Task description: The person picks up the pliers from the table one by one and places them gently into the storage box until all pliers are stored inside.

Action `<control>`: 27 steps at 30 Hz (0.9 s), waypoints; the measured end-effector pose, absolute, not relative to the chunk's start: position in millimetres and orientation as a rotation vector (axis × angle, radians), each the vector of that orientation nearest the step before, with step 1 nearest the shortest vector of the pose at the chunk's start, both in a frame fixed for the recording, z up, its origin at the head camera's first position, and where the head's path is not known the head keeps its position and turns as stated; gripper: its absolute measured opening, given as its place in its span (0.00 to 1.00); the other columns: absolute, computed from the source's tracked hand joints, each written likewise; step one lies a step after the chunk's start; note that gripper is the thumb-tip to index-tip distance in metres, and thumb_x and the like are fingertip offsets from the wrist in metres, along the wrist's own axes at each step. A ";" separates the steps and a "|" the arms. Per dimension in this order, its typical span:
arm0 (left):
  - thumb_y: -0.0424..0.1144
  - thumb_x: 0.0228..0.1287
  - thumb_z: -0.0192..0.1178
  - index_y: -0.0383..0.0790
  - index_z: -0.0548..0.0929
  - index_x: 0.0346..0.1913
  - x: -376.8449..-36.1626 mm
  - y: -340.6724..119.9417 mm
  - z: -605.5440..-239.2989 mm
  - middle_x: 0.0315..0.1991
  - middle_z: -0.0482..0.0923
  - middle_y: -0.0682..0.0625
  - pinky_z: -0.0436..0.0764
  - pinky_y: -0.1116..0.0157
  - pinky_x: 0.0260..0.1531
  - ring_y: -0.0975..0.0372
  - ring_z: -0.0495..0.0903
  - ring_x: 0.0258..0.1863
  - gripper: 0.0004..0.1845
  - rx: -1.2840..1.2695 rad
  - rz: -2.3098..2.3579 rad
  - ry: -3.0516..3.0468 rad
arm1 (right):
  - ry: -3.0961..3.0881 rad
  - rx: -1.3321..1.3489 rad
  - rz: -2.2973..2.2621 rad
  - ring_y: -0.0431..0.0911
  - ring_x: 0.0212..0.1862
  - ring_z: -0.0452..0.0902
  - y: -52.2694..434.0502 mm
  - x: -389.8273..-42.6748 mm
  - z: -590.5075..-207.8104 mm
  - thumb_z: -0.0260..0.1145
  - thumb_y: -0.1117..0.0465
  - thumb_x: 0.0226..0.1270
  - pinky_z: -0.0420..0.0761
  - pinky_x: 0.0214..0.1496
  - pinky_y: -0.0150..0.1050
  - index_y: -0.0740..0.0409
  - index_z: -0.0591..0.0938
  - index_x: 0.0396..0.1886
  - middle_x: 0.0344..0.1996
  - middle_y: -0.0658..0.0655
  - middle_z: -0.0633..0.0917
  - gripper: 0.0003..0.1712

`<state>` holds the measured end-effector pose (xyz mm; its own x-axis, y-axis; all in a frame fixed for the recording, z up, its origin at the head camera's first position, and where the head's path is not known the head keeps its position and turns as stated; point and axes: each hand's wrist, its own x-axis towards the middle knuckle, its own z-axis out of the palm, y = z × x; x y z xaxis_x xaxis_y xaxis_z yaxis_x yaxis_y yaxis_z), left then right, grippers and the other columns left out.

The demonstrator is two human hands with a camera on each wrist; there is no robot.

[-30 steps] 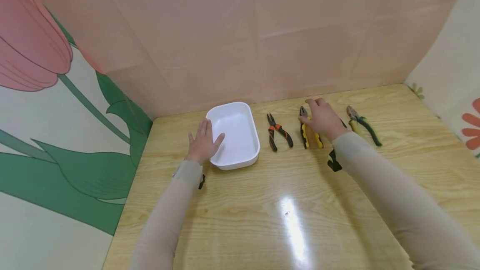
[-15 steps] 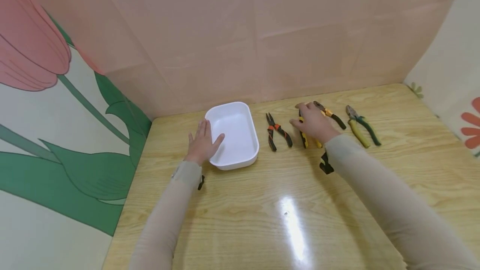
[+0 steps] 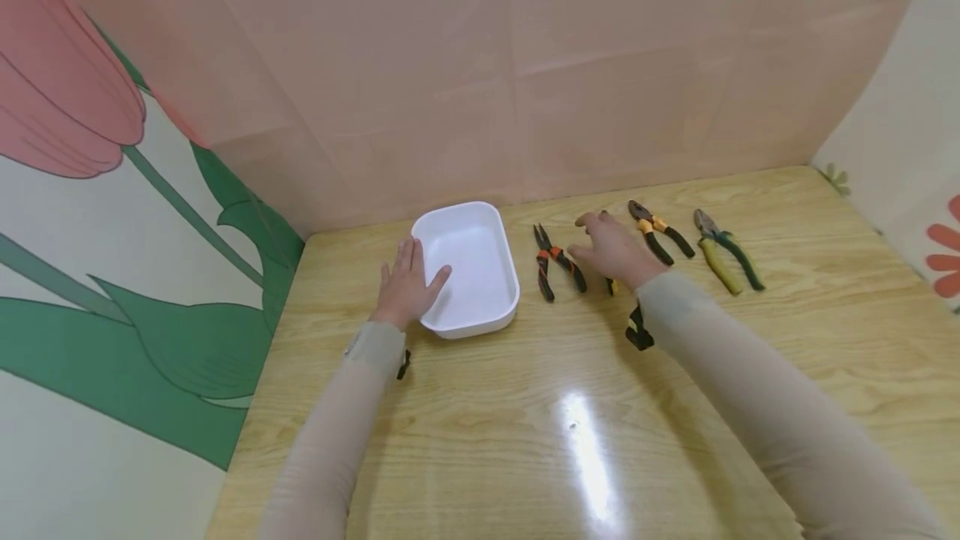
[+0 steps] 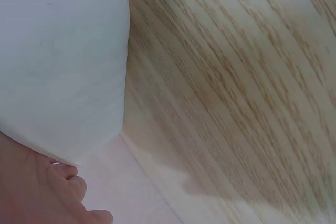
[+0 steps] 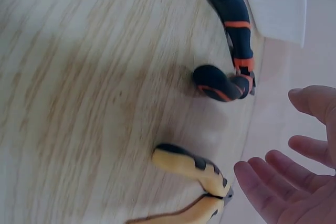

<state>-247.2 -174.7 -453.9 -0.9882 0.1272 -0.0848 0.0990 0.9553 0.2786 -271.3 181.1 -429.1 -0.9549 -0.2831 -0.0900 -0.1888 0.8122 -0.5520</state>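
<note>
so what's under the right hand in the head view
Yellow-and-black pliers: a handle end peeks out below the right hand, which covers most of the rest. The right wrist view shows more of both handles, but little beyond.

A light wood-grained table (image 3: 487, 440) spreads across the scene, its far edge meeting a dusty-pink sheet (image 3: 420, 65) marked with straight fold creases. Along the left stands a white wall (image 3: 75, 448) decorated with a large pink tulip (image 3: 60, 90) and broad green leaves (image 3: 180, 348). On the right, an off-white wall (image 3: 892, 132) bears a red flower (image 3: 947, 233) and, farther off, a small green sprig (image 3: 836, 180). A bright, elongated reflection (image 3: 588, 457) gleams on the table, stretching from the middle toward the near side.
</note>
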 end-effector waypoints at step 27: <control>0.65 0.78 0.34 0.31 0.37 0.80 -246.3 -173.8 -453.5 0.82 0.30 0.40 0.40 0.45 0.78 0.50 0.32 0.81 0.47 0.160 0.425 2.984 | 2.773 -0.363 -0.741 0.56 0.42 0.83 155.0 -268.6 -446.3 0.64 0.56 0.74 0.84 0.45 0.52 0.79 0.67 0.67 0.46 0.72 0.84 0.35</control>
